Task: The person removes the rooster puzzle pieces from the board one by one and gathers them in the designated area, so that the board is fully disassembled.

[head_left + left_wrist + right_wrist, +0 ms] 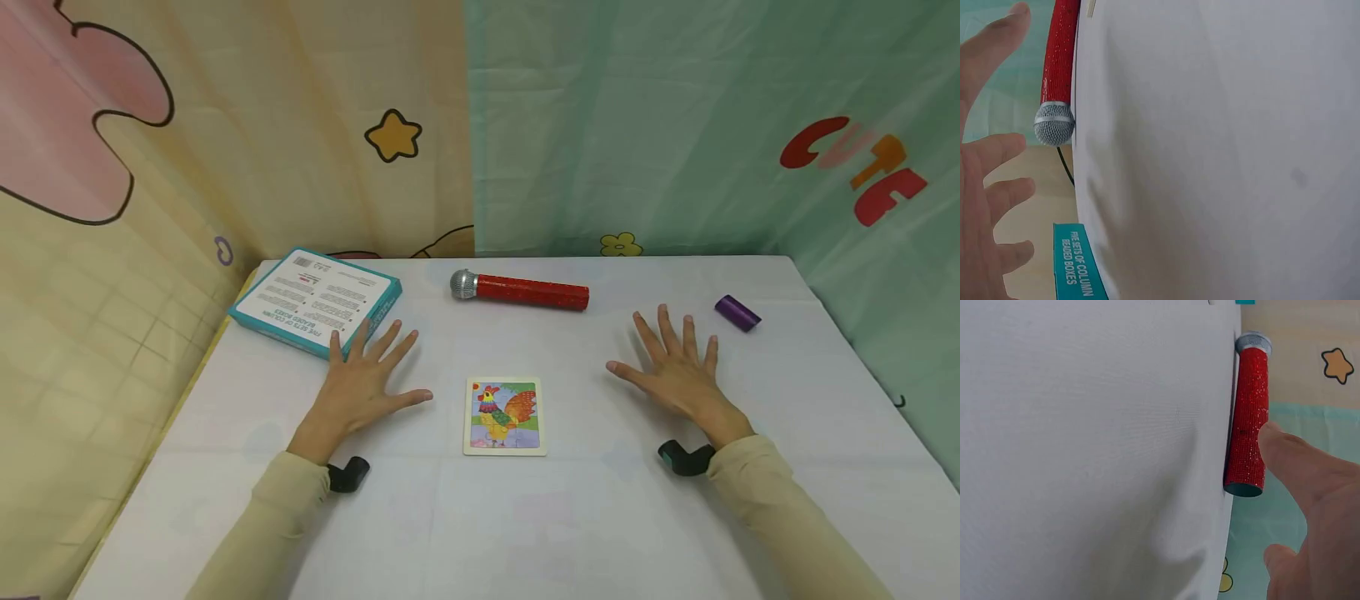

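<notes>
My left hand (358,392) is spread over the table's left side, fingers straight, holding nothing. Its fingertips overlap the near edge of a teal and white box (318,296) in the head view; whether they touch it I cannot tell. My right hand (678,375) is likewise spread and holds nothing, at the right. Between the hands lies a small square picture puzzle of a rooster (505,417) in a pale frame. Behind it lies a red glittery microphone (532,292) with a silver mesh head, also in both wrist views. A purple cylinder (738,313) lies beyond the right hand.
The white-covered table (480,525) ends at a curtain with printed shapes, yellow on the left (300,125) and green on the right (637,125). A black wrist device (349,475) is on the left wrist, and another black device (686,458) on the right.
</notes>
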A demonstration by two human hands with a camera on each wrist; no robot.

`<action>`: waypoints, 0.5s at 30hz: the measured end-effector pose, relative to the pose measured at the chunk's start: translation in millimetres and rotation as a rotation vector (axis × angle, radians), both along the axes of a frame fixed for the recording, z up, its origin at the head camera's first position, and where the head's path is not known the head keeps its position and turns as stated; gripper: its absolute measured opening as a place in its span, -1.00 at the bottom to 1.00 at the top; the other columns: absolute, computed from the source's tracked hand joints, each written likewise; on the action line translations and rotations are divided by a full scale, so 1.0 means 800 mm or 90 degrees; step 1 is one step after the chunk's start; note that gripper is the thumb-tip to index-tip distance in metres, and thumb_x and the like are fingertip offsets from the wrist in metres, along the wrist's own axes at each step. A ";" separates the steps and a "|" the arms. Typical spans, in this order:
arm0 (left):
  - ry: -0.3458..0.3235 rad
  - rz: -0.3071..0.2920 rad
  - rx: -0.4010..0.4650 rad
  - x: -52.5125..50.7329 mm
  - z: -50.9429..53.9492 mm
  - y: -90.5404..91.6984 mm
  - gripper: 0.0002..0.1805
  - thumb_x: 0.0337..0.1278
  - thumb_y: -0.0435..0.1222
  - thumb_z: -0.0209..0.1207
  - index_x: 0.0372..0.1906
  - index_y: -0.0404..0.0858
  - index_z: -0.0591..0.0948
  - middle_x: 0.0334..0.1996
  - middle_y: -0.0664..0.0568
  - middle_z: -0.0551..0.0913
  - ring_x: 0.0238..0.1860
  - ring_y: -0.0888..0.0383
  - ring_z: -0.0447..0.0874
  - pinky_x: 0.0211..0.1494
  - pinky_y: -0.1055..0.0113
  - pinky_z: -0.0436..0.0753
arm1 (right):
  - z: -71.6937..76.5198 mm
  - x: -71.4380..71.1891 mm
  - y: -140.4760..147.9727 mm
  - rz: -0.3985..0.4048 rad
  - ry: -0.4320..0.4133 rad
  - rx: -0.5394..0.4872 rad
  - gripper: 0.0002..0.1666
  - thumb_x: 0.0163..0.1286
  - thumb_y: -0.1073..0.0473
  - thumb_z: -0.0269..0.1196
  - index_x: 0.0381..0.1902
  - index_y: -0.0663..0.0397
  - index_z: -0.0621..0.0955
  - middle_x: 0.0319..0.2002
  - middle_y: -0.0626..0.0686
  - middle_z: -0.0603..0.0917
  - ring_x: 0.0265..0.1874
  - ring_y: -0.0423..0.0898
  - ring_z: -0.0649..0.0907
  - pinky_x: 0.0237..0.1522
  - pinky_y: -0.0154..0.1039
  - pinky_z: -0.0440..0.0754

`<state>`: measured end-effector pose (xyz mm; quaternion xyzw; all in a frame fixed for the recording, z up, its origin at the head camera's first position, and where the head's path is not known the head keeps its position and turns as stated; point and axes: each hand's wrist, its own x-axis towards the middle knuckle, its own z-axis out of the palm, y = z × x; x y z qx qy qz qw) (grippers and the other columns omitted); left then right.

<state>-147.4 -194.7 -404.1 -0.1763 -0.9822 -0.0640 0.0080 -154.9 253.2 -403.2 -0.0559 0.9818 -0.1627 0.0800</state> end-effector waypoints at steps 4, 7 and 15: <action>-0.009 -0.032 0.015 0.006 0.000 0.010 0.05 -0.01 0.50 0.00 0.55 0.07 0.17 0.54 0.03 0.12 0.52 -0.30 -0.18 0.36 -0.44 -0.30 | 0.000 -0.002 -0.004 0.005 0.001 -0.005 0.19 0.30 -0.57 -0.05 0.59 -0.10 -0.23 0.55 0.19 -0.41 0.44 0.37 -0.44 0.21 0.40 -0.69; -0.020 -0.060 0.022 0.009 -0.003 0.018 0.03 -0.02 0.50 0.02 0.53 0.09 0.21 0.52 0.08 0.17 0.53 -0.23 -0.13 0.38 -0.42 -0.27 | 0.004 -0.003 -0.008 0.008 -0.002 -0.017 0.20 0.30 -0.56 -0.04 0.59 -0.06 -0.20 0.56 0.23 -0.31 0.46 0.40 -0.36 0.22 0.40 -0.67; -0.089 -0.130 0.090 0.022 -0.005 0.040 -0.12 -0.01 0.33 0.24 0.45 0.15 0.35 0.48 0.13 0.24 0.52 -0.20 -0.03 0.42 -0.35 -0.29 | 0.006 -0.011 -0.021 0.015 0.013 -0.050 0.17 0.32 -0.50 0.04 0.57 0.13 -0.01 0.54 0.33 -0.08 0.48 0.39 -0.14 0.30 0.43 -0.50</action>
